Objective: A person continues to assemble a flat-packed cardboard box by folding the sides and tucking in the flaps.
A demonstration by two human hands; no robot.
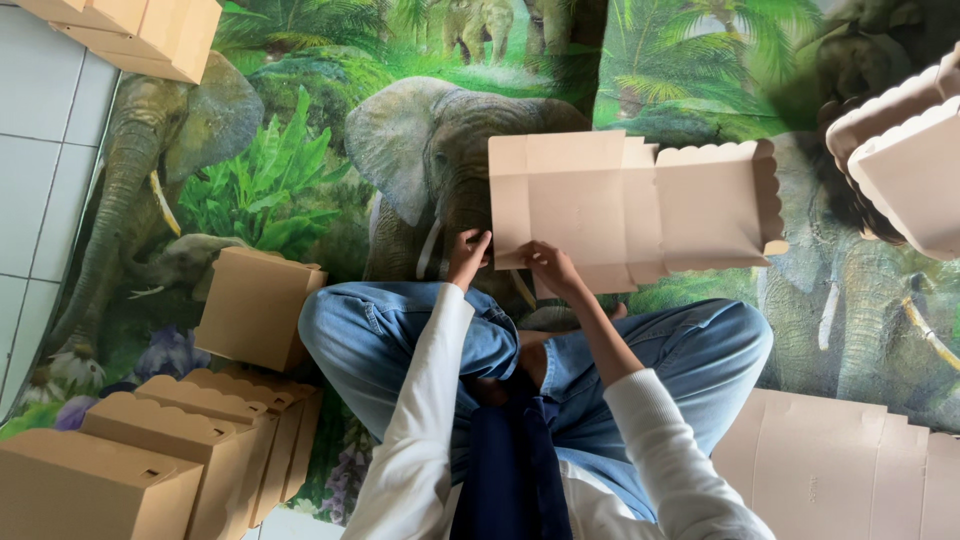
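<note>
Both hands pinch the near edge of a flat, unfolded cardboard box [630,205]: the left hand [467,255] grips its corner, the right hand [548,268] just beside it. Folded boxes [160,450] sit far left.

Left hand [467,255]: fingertips tucked behind near edge of flat cardboard blank [625,205], grip not readable. Right hand [548,266]: fingers curled onto same edge, palm hidden.

Folded boxes [905,170] at 3 o'clock: cut by right edge, blurred. Flat cardboard stack [850,475] at 4–5 o'clock: cut by bottom and right edges. Row of assembled boxes [150,460] at 7–8 o'clock: cut by bottom and left edges. Boxes [140,30] at 11 o'clock: cut by top edge. Lap partly hidden by arms and dark cloth [510,470].
</note>
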